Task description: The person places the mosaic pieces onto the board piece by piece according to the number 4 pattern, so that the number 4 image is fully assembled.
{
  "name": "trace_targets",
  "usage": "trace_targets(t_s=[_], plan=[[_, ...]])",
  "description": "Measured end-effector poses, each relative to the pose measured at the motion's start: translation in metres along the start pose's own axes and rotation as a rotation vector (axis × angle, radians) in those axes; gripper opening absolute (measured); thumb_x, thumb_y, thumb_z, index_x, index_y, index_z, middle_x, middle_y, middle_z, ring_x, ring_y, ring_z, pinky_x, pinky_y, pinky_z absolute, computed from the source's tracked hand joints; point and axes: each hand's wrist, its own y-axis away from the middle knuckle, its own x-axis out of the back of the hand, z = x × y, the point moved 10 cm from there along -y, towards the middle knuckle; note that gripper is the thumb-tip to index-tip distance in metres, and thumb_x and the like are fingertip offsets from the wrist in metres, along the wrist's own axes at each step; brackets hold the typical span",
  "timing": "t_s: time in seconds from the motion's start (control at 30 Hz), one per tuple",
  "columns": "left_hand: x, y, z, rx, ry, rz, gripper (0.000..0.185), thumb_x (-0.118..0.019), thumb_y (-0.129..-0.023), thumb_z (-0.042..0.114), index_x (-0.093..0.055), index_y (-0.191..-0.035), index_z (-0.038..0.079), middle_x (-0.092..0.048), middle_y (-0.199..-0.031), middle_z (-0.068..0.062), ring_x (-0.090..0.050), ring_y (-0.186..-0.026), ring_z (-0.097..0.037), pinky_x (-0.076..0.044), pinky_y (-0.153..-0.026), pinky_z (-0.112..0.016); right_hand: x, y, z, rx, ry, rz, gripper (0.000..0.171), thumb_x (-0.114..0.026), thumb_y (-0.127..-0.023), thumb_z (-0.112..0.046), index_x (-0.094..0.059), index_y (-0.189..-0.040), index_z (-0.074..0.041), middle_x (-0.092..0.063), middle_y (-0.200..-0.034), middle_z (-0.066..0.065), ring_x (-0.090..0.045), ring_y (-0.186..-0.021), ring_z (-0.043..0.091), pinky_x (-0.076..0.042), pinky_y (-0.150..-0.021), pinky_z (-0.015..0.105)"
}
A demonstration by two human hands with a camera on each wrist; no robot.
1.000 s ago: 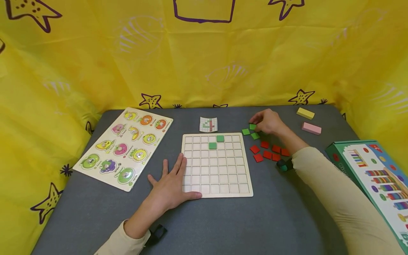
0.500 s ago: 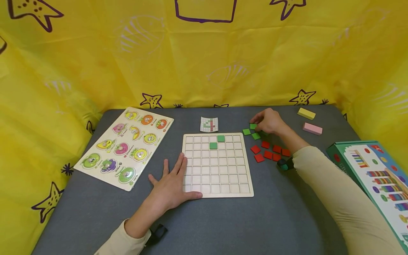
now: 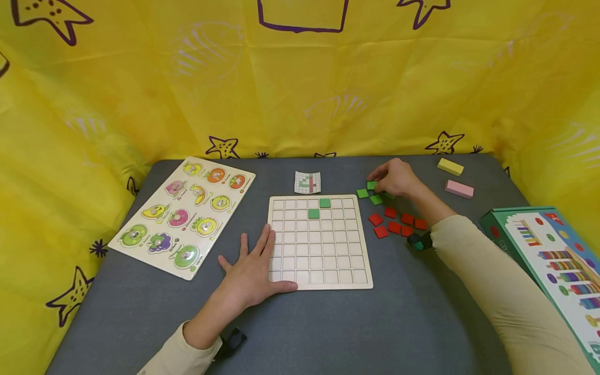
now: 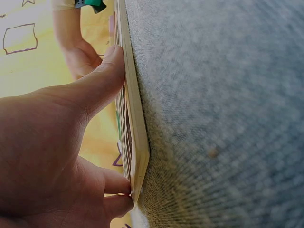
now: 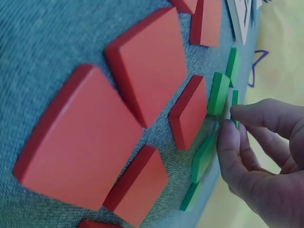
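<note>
A square wooden grid board [image 3: 323,250] lies on the dark table with two green tiles, one [image 3: 313,213] in its second row and another [image 3: 325,203] in the top row. My left hand [image 3: 248,278] rests at the board's near left corner, fingers spread, with the thumb along the near edge. Beyond the board's far right corner, my right hand [image 3: 396,178] pinches a green tile [image 5: 235,99] between thumb and index finger. Several other green tiles [image 3: 362,193] lie beside that hand. Closer to me are several red tiles [image 3: 394,227].
Behind the board lies a small patterned grid card [image 3: 307,183]. A fruit puzzle board [image 3: 187,213] is at left. Yellow [image 3: 450,166] and pink [image 3: 459,189] blocks sit at far right, with a green toy box [image 3: 553,250] nearer. Yellow cloth [image 3: 281,94] surrounds the table.
</note>
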Motion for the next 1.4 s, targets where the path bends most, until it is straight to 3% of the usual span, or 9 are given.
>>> trace_targets(t_s=[0.5,0.8,1.23,1.4], plan=[[0.001,0.002,0.001,-0.002,0.002,-0.004,0.13,-0.081,-0.074,0.074,-0.015,-0.169,0.013,-0.005,-0.177,-0.002,-0.002,-0.156,-0.057,-0.006,-0.096,-0.097,-0.002,0.01,-0.017,0.032,-0.048,0.018,0.031,-0.074,-0.083,-0.002,-0.08,-0.114,-0.002,-0.078,-0.108,0.02,-0.069,-0.101,0.033,-0.051,-0.072,0.026],[0.0,0.001,0.0,-0.007,0.001,-0.004,0.129,-0.08,-0.074,0.074,-0.015,-0.169,0.013,-0.004,-0.177,-0.002,-0.002,-0.156,-0.057,-0.005,-0.096,-0.097,-0.01,0.021,-0.026,-0.016,-0.109,-0.013,0.03,-0.072,-0.087,0.0,-0.079,-0.115,-0.003,-0.077,-0.112,0.02,-0.067,-0.096,0.03,-0.054,-0.066,0.026],[0.0,0.0,0.0,-0.01,-0.004,-0.001,0.128,-0.081,-0.075,0.072,-0.014,-0.169,0.014,-0.003,-0.177,-0.002,-0.001,-0.156,-0.057,-0.005,-0.096,-0.097,-0.029,0.033,-0.048,-0.018,-0.137,-0.041,0.028,-0.078,-0.085,-0.004,-0.081,-0.114,-0.007,-0.076,-0.115,0.017,-0.066,-0.108,0.033,-0.055,-0.081,0.035],[0.001,0.0,0.0,-0.01,-0.004,0.0,0.128,-0.08,-0.075,0.073,-0.015,-0.169,0.014,-0.003,-0.178,-0.002,-0.002,-0.156,-0.057,-0.005,-0.096,-0.097,-0.04,0.037,-0.056,-0.005,-0.179,-0.063,0.03,-0.078,-0.085,-0.001,-0.08,-0.114,-0.005,-0.074,-0.116,0.017,-0.066,-0.104,0.032,-0.056,-0.077,0.033]])
